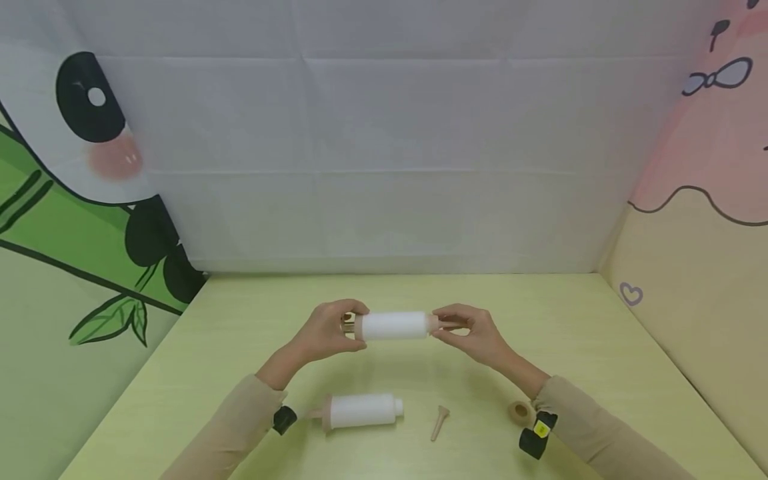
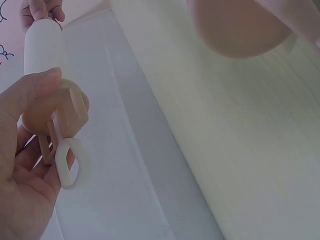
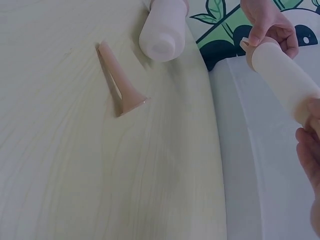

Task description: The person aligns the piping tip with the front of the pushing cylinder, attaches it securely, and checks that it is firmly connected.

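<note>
Held level above the table is a syringe-like tube [image 1: 396, 325] with a white barrel and beige ends. My left hand [image 1: 327, 328] grips its beige collar [image 2: 37, 112], from which beige prongs and a whitish loop [image 2: 72, 165] stick out. At the other end, my right hand [image 1: 474, 331] pinches a narrow beige tip piece [image 1: 450, 325]. Fingers partly hide that joint. Below on the table lies a second, similar white tube [image 1: 363, 410] with a beige collar. To its right lies a loose beige cone-shaped nozzle [image 3: 120, 82] with a flared end.
A beige ring [image 1: 521, 413] lies near the right sleeve, beside the black wrist camera [image 1: 533, 443]. The pale yellow table [image 1: 240, 307] meets a white cloth backdrop [image 1: 384, 220] at its far edge. Cartoon-printed panels [image 1: 690, 280] flank both sides.
</note>
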The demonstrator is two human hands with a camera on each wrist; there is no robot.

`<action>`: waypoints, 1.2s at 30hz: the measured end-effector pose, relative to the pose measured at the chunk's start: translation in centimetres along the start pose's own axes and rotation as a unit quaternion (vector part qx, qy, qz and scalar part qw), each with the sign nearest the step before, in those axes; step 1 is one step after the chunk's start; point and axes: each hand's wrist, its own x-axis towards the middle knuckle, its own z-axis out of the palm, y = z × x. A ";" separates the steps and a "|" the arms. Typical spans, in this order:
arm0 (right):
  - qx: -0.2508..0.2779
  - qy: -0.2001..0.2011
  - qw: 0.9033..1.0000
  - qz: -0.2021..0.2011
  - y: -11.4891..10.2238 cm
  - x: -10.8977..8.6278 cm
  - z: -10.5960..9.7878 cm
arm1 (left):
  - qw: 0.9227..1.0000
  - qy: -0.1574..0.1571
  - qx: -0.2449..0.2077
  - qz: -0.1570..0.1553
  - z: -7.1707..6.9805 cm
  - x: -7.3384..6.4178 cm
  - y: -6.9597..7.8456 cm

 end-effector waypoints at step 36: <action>-0.073 0.000 0.997 0.026 -0.1 0.4 -0.1 | 1.000 0.010 -0.011 0.013 0.5 0.2 -0.4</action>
